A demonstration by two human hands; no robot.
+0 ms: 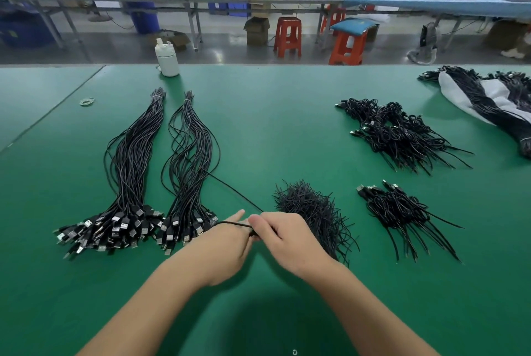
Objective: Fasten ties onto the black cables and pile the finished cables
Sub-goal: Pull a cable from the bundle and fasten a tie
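Note:
My left hand (227,246) and my right hand (290,237) meet at the table's near middle and both grip one black cable (230,186), which trails back up into a bundle. Two long bundles of black USB cables lie on the left, one (126,171) further left and the other (189,160) beside it, plugs toward me. A heap of black ties (313,206) sits just behind my right hand. Coiled, tied cables form a small pile (399,209) at the right and a bigger pile (396,131) behind it.
The green table (287,125) also carries a white bottle (166,58) at its far edge, rubber bands (87,101) at far left, and another cable bundle on white cloth (494,97) at far right. Orange stools and benches stand beyond.

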